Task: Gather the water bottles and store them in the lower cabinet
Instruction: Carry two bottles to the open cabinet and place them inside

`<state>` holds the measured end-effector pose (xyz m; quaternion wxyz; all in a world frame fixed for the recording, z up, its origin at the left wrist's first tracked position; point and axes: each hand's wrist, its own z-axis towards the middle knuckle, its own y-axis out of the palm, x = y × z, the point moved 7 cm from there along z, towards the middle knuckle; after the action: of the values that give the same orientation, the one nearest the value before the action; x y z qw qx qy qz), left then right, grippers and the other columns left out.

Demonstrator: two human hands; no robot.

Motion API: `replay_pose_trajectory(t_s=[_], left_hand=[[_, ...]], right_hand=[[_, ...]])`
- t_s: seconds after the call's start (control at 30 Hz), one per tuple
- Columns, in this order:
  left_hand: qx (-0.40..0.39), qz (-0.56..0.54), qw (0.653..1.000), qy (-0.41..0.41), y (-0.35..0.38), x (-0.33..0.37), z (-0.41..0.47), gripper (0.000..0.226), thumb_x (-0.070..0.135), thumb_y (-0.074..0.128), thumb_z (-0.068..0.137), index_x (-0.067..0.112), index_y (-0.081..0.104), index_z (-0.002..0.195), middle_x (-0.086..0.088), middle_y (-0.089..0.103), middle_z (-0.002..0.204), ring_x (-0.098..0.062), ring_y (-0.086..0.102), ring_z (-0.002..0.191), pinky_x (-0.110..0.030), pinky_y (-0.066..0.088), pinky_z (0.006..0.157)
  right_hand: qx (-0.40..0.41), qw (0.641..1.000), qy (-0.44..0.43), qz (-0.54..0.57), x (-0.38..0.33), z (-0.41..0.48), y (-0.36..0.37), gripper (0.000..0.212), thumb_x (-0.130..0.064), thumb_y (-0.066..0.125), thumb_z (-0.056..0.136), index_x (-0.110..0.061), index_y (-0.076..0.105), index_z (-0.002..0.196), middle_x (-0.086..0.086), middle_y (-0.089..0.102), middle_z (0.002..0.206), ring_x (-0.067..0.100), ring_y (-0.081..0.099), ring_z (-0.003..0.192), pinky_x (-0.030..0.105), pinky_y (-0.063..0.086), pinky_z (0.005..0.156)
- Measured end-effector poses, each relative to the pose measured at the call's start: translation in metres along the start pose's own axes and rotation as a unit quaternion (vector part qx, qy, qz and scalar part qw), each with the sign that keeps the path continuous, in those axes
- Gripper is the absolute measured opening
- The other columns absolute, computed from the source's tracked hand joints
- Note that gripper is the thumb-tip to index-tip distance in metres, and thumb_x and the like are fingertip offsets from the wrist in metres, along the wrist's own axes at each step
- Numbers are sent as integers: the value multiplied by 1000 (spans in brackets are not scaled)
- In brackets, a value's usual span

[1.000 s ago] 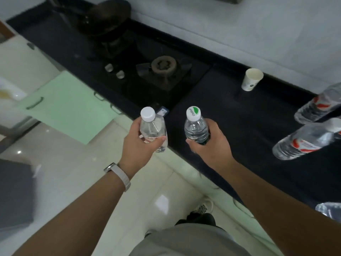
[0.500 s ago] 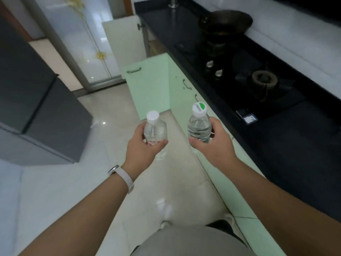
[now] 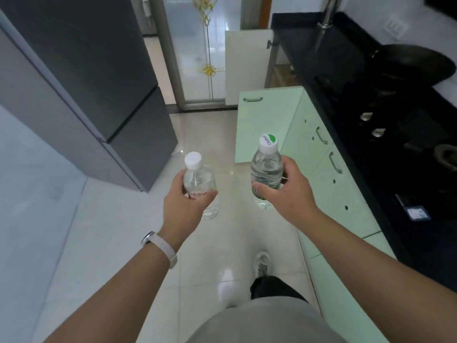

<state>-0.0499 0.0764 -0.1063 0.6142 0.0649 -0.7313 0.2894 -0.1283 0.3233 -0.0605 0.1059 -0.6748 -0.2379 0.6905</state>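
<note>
My left hand [image 3: 184, 203] grips a clear water bottle with a plain white cap [image 3: 197, 175], held upright over the tiled floor. A second clear water bottle [image 3: 266, 167], its white cap marked with green, stands upright in my right hand [image 3: 289, 191]. Both bottles are at about chest height in the aisle. Ahead on the right, a pale green lower cabinet door [image 3: 262, 125] stands swung open into the aisle; the cabinet's inside is hidden behind it.
A black countertop [image 3: 400, 154] with a gas stove and a dark wok [image 3: 415, 68] runs along the right, over green cabinet fronts [image 3: 329, 184]. A tall grey fridge [image 3: 81, 78] stands on the left. A white door panel [image 3: 247, 65] and glass door are ahead.
The view has swung left, away from the counter and down the aisle. The bottles lying on the counter and the paper cup have left the view; both hands still hold their bottles.
</note>
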Motion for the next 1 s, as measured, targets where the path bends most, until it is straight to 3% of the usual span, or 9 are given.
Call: replay_pose_trajectory(t_s=[0.07, 0.23, 0.37, 0.67, 0.77, 1.0], left_hand=[[7, 5, 1000, -18, 0, -6, 12, 56, 27, 88, 75, 34, 60, 123, 19, 71, 103, 5, 67, 91, -23, 52, 83], [24, 20, 998, -47, 14, -4, 64, 58, 27, 88, 74, 34, 61, 125, 17, 71, 104, 6, 66, 89, -22, 51, 81], [18, 41, 998, -46, 48, 16, 119, 59, 28, 88, 74, 34, 60, 125, 17, 71, 105, 2, 67, 93, -25, 53, 84], [-2, 37, 999, -27, 116, 67, 223, 58, 22, 88, 77, 36, 57, 123, 20, 69, 106, 9, 65, 92, -12, 49, 78], [6, 33, 999, -19, 120, 77, 248, 54, 18, 88, 76, 37, 59, 118, 17, 70, 106, 8, 66, 90, -7, 48, 73], [22, 18, 999, -32, 103, 72, 307, 61, 25, 88, 76, 33, 58, 129, 16, 70, 111, 8, 66, 91, -20, 51, 82]], right_hand=[[-14, 1000, -2, 1, 3, 18, 10, 45, -32, 83, 75, -52, 48, 94, -35, 62, 88, -13, 60, 83, 13, 46, 71], [-32, 999, 5, 13, 16, 83, 23, 44, -36, 83, 72, -51, 50, 97, -33, 63, 93, -7, 62, 83, 25, 52, 76], [-33, 999, 4, 16, 23, 141, 11, 47, -35, 84, 72, -54, 48, 96, -35, 62, 93, -9, 61, 84, 25, 52, 76], [-32, 999, -9, 20, 25, 273, -23, 44, -35, 81, 74, -41, 53, 107, -18, 68, 94, -1, 63, 83, 32, 55, 76], [-41, 999, -27, 15, 14, 306, -22, 45, -36, 81, 75, -41, 50, 107, -16, 67, 95, 0, 63, 83, 30, 55, 74], [-58, 998, -38, 3, -4, 362, 4, 46, -38, 81, 75, -42, 49, 107, -17, 66, 95, -2, 63, 83, 18, 49, 68]])
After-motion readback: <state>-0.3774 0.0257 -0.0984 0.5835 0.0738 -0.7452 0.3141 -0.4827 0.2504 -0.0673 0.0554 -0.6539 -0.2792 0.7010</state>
